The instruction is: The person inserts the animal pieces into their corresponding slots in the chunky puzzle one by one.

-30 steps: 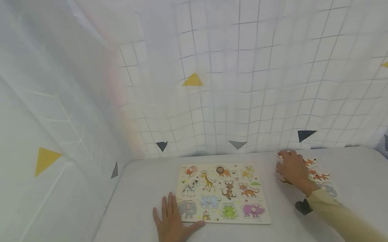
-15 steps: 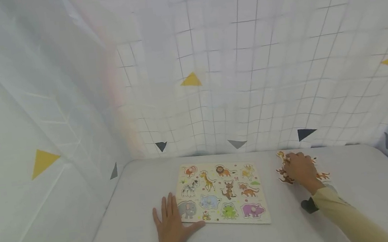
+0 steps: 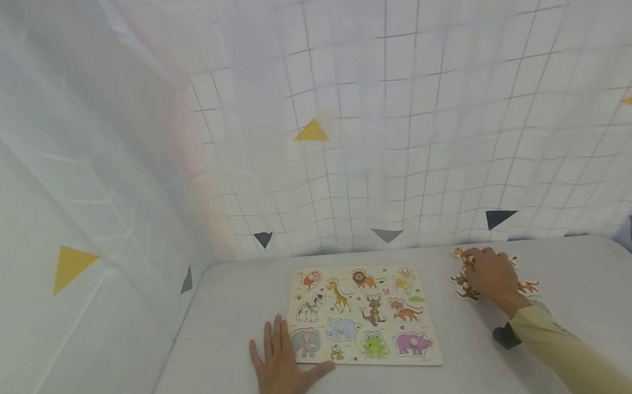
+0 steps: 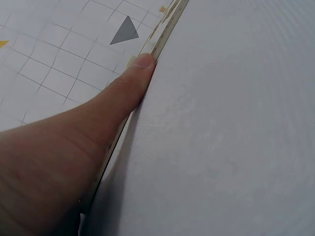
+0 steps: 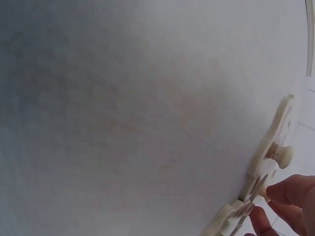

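Sheeting with grid lines and triangles rises behind the tabletop. At lower right of the frame, loose animal pieces crowd together, partly covered by the right hand and sleeve. The puzzle board lies at lower centre, long axis running left to right, its animals upright. The right grip is together, pinching one piece, its picture hidden; the left hand lies spread, thumb on the board's near edge.
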Tool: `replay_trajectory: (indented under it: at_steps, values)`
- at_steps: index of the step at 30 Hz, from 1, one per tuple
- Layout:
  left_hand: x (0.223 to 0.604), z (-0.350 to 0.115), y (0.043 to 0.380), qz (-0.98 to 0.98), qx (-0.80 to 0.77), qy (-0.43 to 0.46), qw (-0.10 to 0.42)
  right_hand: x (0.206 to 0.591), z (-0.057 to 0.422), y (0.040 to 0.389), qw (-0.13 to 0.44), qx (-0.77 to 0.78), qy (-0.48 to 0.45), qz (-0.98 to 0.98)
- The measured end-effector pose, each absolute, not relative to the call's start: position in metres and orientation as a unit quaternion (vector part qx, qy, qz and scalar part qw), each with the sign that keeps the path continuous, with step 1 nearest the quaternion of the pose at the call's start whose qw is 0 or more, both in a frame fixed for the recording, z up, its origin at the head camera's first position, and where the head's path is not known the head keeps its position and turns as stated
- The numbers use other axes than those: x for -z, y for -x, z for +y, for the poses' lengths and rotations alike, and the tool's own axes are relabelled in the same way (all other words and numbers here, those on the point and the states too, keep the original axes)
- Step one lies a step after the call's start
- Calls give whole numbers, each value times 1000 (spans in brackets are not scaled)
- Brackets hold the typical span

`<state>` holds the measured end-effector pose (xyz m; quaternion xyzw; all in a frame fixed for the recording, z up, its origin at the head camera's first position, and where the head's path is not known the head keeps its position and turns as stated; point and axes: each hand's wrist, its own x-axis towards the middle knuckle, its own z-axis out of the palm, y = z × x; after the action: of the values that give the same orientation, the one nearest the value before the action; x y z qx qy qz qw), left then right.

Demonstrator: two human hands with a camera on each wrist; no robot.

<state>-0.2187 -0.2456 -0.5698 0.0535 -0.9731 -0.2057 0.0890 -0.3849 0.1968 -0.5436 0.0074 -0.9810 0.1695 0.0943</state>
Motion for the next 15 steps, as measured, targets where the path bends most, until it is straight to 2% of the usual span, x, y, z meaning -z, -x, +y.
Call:
replay_trajectory:
  at_steps: [6,15]
  values:
    - [569,-245,218,-972,210,-50,97,545,196,383,121,-181,-10,-976]
    - [572,-246,218,-971,207,-49,109,541,193,380,127,-197,-14,-972]
